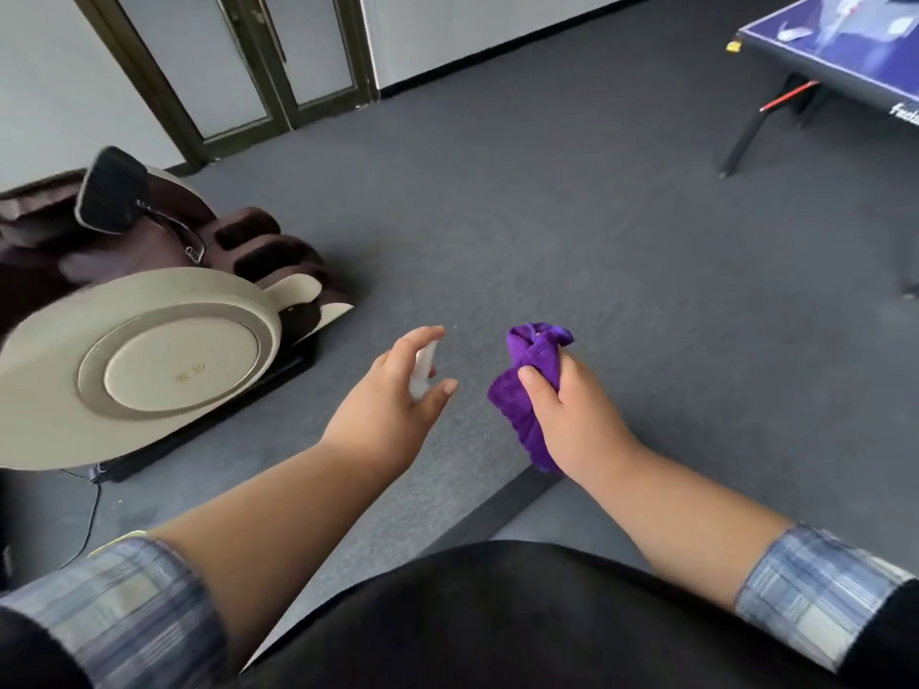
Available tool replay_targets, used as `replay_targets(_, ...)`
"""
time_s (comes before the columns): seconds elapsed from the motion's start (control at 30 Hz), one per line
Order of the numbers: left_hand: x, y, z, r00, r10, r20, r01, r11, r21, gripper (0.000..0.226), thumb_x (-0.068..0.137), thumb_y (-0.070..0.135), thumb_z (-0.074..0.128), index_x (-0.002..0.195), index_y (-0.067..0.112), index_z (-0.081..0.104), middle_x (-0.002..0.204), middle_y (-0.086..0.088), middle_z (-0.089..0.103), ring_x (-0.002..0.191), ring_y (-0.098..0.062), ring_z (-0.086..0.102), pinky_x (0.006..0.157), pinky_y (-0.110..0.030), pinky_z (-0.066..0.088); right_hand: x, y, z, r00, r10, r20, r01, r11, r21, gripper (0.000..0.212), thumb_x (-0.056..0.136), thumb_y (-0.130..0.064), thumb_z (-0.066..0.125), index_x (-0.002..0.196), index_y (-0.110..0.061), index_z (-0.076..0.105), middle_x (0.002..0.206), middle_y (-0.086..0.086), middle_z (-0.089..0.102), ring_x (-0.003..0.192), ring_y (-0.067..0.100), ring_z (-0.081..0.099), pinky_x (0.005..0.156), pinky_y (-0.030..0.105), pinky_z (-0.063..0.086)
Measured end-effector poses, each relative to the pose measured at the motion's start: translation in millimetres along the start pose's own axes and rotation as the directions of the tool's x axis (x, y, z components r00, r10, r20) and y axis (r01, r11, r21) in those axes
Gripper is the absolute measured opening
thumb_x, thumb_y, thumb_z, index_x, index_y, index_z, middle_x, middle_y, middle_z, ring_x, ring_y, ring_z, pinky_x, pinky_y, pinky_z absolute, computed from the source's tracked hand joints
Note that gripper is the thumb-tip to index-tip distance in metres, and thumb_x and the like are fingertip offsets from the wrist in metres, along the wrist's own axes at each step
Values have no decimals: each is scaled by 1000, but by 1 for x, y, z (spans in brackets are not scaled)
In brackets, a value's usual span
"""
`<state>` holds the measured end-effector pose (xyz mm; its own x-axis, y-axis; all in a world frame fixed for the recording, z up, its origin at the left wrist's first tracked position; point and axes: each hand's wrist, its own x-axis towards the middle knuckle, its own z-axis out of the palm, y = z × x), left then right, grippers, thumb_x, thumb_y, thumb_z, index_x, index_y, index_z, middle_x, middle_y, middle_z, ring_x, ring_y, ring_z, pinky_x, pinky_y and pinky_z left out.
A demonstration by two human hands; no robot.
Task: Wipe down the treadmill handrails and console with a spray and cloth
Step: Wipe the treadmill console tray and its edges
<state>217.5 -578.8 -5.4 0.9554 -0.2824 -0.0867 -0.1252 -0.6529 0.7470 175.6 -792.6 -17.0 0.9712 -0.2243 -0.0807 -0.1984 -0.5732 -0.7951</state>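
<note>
A beige and brown massage chair [139, 350] sits on the grey carpet [597, 231] at far left. Just right of it, the left hand [398, 405] reaches forward with the forearm outstretched, its grip curled round a small white spray bottle [425, 363], forefinger stretched over the top and thumb pointing right. Near it, apart, the right hand [572, 415] is raised, wrist bent, its grip closed round a bunched purple cloth [527, 390], thumb pressed on the fabric. A blue table [835, 57] stands at far right.
</note>
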Motion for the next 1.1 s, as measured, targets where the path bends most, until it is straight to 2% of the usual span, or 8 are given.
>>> replay_targets(0.23,113,6,13,979,-157,-130,165,985,49,55,90,53,62,132,63,27,119,7,58,84,-1,58,57,-25,47,140,11,-37,959,-99,264,136,983,-126,32,102,-38,49,127,-22,61,114,-3,59,105,17,59,80,21,34)
replay_targets(0.4,160,-20,3,962,-263,-76,271,952,140,64,87,55,66,135,61,24,129,3,58,99,-17,64,84,-37,54,217,0,-28,912,1,409,85,977,-194,31,103,-43,46,120,-24,64,117,8,68,109,30,62,91,32,44)
replay_targets(0.57,231,-59,-4,957,-276,-90,289,936,200,72,83,55,71,137,57,23,127,2,58,98,-20,62,88,-36,50,284,-7,-5,904,142,403,-186,980,71,32,100,-49,51,104,-21,66,106,4,74,103,23,68,101,42,50)
replay_targets(0.7,309,-103,-4,971,-199,-132,227,942,247,75,80,59,71,138,54,25,123,5,60,92,-16,59,80,-30,47,359,-7,42,853,186,487,-363,882,301,38,99,-50,54,105,-16,68,99,5,78,92,21,75,83,35,58)
replay_targets(0.8,380,-152,-3,975,-118,-191,159,963,218,75,73,69,68,134,55,26,107,12,61,84,-12,57,75,-26,42,431,-15,115,834,122,538,-348,873,342,42,99,-50,53,114,-13,66,100,10,77,94,27,75,87,39,58)
replay_targets(0.9,437,-196,-18,967,-125,-223,157,979,133,73,71,56,69,133,49,31,111,8,66,96,-17,66,81,-29,50,490,-33,195,829,24,558,-259,902,346,41,102,-45,51,121,-11,63,105,18,74,100,36,71,98,51,53)
replay_targets(1.0,442,-232,-44,934,-272,-231,289,956,46,75,70,38,69,133,49,30,106,4,66,94,-22,67,80,-32,52,505,-63,246,653,-58,755,-269,914,302,43,90,-46,70,121,-16,62,106,27,71,97,43,69,99,59,49)
replay_targets(1.1,447,-257,-86,888,-364,-281,373,928,-21,75,68,44,68,132,51,29,113,14,63,101,-14,66,78,-25,45,540,-111,270,506,-92,858,-14,993,115,54,58,-44,87,107,-36,66,102,2,76,97,22,73,96,47,55)
